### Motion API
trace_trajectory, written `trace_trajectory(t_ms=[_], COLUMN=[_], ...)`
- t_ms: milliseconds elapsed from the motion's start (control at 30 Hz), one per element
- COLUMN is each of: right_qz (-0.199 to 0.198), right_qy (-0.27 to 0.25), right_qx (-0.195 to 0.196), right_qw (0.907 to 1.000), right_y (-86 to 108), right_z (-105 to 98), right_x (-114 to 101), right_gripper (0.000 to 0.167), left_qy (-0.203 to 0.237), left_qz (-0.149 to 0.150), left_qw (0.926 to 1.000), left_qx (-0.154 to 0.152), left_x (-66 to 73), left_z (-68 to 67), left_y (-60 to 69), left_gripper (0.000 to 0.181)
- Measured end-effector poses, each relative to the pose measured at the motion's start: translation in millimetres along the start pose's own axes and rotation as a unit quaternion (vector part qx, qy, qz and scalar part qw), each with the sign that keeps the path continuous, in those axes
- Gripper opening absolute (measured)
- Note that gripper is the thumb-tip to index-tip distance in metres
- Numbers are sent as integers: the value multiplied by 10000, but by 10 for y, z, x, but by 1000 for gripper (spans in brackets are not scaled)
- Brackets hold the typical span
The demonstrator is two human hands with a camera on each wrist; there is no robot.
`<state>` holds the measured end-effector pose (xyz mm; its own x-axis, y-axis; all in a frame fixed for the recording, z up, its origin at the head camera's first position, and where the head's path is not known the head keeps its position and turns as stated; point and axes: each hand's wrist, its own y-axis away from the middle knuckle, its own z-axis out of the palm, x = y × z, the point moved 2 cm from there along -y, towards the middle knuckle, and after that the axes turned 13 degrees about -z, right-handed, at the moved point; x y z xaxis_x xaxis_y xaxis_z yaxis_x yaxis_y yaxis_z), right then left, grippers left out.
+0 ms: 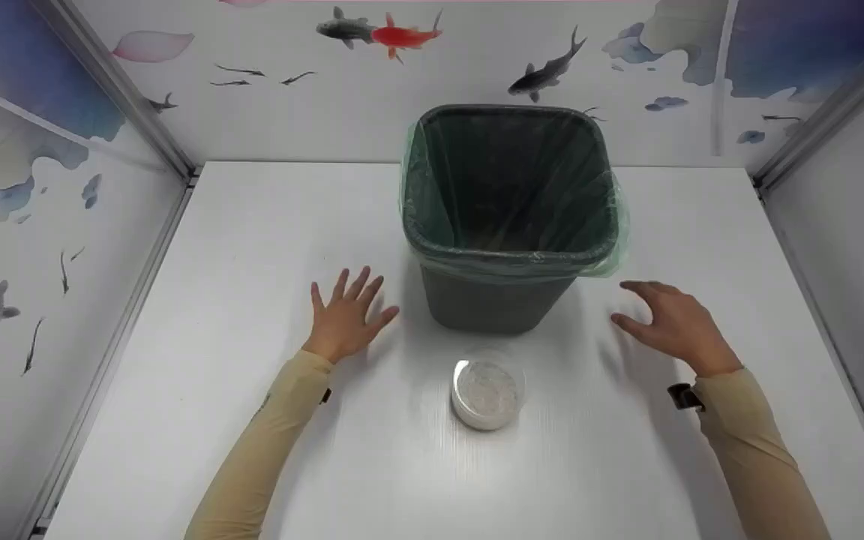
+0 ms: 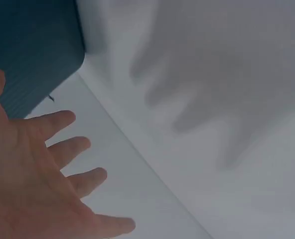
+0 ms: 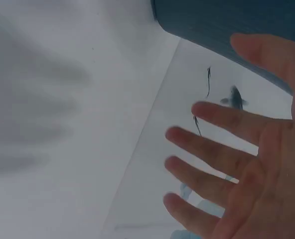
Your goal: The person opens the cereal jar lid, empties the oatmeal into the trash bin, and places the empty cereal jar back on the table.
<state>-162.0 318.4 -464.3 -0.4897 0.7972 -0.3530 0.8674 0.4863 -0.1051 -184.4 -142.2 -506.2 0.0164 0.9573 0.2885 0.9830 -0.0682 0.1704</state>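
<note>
A dark grey trash bin (image 1: pixel 484 304) lined with a thin green plastic bag (image 1: pixel 432 195) stands upright toward the back of the white table. In front of it sits a round, clear plastic container (image 1: pixel 486 394) with pale contents that I cannot make out. My left hand (image 1: pixel 346 322) is spread out left of the bin, its fingers straight and apart in the left wrist view. To the bin's right, my right hand (image 1: pixel 676 326) hovers with extended fingers, as the right wrist view confirms. Neither hand holds anything or touches the bin.
White panels painted with fish enclose the table (image 1: pixel 387 480) at the back and both sides. Metal frame posts (image 1: pixel 121 90) run up the corners. Shadows of both hands fall on the tabletop.
</note>
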Motion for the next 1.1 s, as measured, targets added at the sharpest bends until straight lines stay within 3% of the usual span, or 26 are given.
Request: trace_trajectory(t_ms=[133,300,500,667,767,1100], right_qz=[-164,-465,-801,-1016,-1120,-1362], right_qy=[-465,-863,-910,-845,-830,-817], right_qx=[-331,-385,-332,-278,-272,-239], right_qw=[9982,9944,9921,9908,9899,9870], right_y=[86,122,147,152,146,124], right_z=[135,254,364,411,435,504], right_x=[-85,-228,-445,-599,-668,-772], right_gripper=[46,39,35,34,34,35], left_qy=[401,820,1114,1155,1353,2144], left_qz=[639,1206,2074,2688,2857,2913], left_qw=[9964,9842,9561,9343,9245,9033], left_qx=[-389,-1001,-1745,-2036,-2131,-2308], left_x=[71,215,449,672,773,938], left_z=[140,265,429,580,651,759], left_y=[169,292,368,372,354,318], left_gripper=[68,63,82,101,103,111])
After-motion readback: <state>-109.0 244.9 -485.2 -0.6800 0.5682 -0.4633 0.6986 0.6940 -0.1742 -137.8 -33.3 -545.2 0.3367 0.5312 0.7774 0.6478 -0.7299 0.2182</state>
